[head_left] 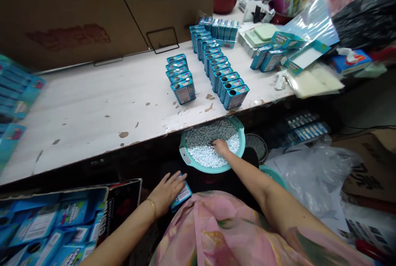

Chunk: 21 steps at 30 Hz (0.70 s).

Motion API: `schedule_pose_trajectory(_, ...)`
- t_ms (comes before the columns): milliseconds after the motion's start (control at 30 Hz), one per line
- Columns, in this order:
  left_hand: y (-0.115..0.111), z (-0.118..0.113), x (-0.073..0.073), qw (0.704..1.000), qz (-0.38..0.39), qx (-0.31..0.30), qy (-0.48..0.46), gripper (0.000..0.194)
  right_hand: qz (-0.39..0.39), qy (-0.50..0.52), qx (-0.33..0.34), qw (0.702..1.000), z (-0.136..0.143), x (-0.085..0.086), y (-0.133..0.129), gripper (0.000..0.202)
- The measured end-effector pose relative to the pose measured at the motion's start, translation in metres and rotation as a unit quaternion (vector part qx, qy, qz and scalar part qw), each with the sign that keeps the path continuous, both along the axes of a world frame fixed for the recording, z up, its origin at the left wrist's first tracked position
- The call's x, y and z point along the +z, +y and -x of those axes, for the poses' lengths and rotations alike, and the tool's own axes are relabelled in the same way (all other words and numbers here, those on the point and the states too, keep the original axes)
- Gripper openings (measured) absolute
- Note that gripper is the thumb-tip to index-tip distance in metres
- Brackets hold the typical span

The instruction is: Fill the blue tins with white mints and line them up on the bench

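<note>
Grip: left hand open, fingers spread on a small blue rectangular box near the lap; right hand dips fingertips into white pellets, finger gap and any hold can't be told. Long white-topped bench carries a big brown cardboard carton at back. Open carton of blue boxes, lower left. Round turquoise plastic basin with the pellets, just beside bench's front edge. Upright blue boxes in rows on bench.
</note>
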<state>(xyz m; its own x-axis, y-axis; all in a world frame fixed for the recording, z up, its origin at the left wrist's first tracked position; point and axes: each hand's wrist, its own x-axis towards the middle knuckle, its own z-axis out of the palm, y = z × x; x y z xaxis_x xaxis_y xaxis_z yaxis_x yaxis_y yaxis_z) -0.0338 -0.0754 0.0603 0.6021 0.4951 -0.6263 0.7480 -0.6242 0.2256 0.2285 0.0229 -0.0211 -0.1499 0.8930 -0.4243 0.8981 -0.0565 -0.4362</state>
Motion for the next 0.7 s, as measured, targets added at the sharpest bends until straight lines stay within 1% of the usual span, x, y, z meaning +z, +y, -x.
schedule_pose_trajectory(67, 0.002, -0.005, -0.003, 0.999, 0.022, -0.001, -0.027, 0.074, 0.001, 0.04, -0.003, 0.999, -0.003, -0.002, 0.002, 0.029)
schedule_pose_trajectory(100, 0.003, -0.005, -0.004, 0.998, 0.034, 0.018, -0.056, 0.072, 0.003, 0.057, -0.005, 0.998, -0.006, -0.001, 0.002, 0.03)
schedule_pose_trajectory(133, 0.003, -0.003, -0.003, 0.993, 0.045, 0.052, -0.098, 0.068, 0.005, 0.078, -0.008, 0.997, -0.009, 0.001, 0.002, 0.03)
schedule_pose_trajectory(167, 0.004, -0.002, -0.001, 0.982, 0.055, 0.1, -0.153, 0.063, 0.007, 0.104, -0.014, 0.994, -0.013, 0.004, 0.002, 0.031)
schedule_pose_trajectory(200, 0.005, -0.001, 0.001, 0.962, 0.066, 0.159, -0.213, 0.058, 0.008, 0.129, -0.02, 0.991, -0.016, 0.007, 0.002, 0.031)
schedule_pose_trajectory(233, 0.007, -0.001, 0.005, 0.932, 0.073, 0.227, -0.274, 0.055, 0.008, 0.152, -0.024, 0.988, -0.021, 0.012, 0.002, 0.031)
schedule_pose_trajectory(300, 0.011, -0.008, 0.011, 0.85, 0.069, 0.358, -0.379, 0.052, 0.004, 0.177, -0.024, 0.984, -0.031, 0.026, 0.001, 0.03)
schedule_pose_trajectory(333, 0.015, -0.014, 0.013, 0.809, 0.058, 0.41, -0.418, 0.053, 0.001, 0.18, -0.021, 0.983, -0.036, 0.036, 0.0, 0.03)
schedule_pose_trajectory(367, 0.019, -0.021, 0.014, 0.773, 0.046, 0.448, -0.447, 0.054, -0.007, 0.181, -0.017, 0.983, -0.042, 0.046, 0.0, 0.03)
schedule_pose_trajectory(400, 0.024, -0.03, 0.014, 0.746, 0.034, 0.472, -0.469, 0.056, -0.019, 0.182, -0.011, 0.983, -0.048, 0.058, 0.001, 0.029)
schedule_pose_trajectory(433, 0.03, -0.038, 0.012, 0.729, 0.023, 0.484, -0.483, 0.056, -0.034, 0.179, 0.0, 0.983, -0.054, 0.071, 0.001, 0.028)
schedule_pose_trajectory(467, 0.037, -0.047, 0.01, 0.721, 0.014, 0.488, -0.491, 0.056, -0.051, 0.171, 0.015, 0.984, -0.059, 0.085, 0.002, 0.028)
schedule_pose_trajectory(533, 0.049, -0.063, 0.004, 0.727, -0.009, 0.484, -0.487, 0.055, -0.081, 0.142, 0.058, 0.985, -0.065, 0.113, 0.005, 0.027)
schedule_pose_trajectory(633, 0.059, -0.081, -0.001, 0.763, -0.048, 0.472, -0.439, 0.056, -0.102, 0.039, 0.132, 0.985, -0.065, 0.148, 0.007, 0.027)
schedule_pose_trajectory(700, 0.06, -0.09, -0.003, 0.787, -0.075, 0.456, -0.408, 0.057, -0.106, -0.056, 0.174, 0.977, -0.058, 0.164, 0.008, 0.026)
